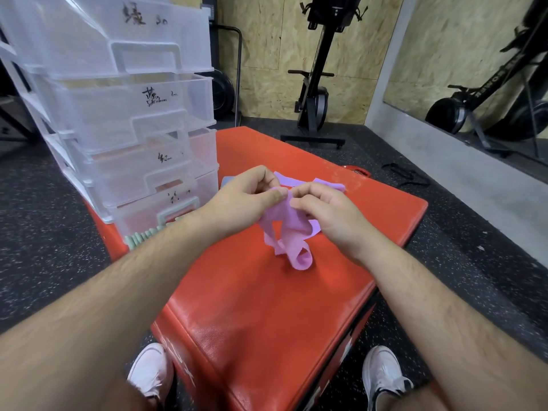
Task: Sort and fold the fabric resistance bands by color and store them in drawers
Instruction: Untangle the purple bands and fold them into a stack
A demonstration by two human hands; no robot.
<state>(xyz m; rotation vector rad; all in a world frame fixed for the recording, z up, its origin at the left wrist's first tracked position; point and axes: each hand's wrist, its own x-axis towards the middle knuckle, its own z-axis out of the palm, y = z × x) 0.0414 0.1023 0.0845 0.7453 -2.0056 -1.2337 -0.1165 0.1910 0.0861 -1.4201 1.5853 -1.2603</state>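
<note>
Pinching a limp lilac fabric resistance band (284,232), left hand (252,191) and right hand (323,212) hold it unfolded; a second lilac fabric band (289,180) waits just beyond, clear plastic drawers (166,161) leftward; much likely remains.

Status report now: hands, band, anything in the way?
Left hand, right hand: both pinch purple band. Band dangles over red box. Nothing between it and drawers.

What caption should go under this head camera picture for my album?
Left hand and right hand pinch a purple band over the red box, beside clear drawers.
</note>
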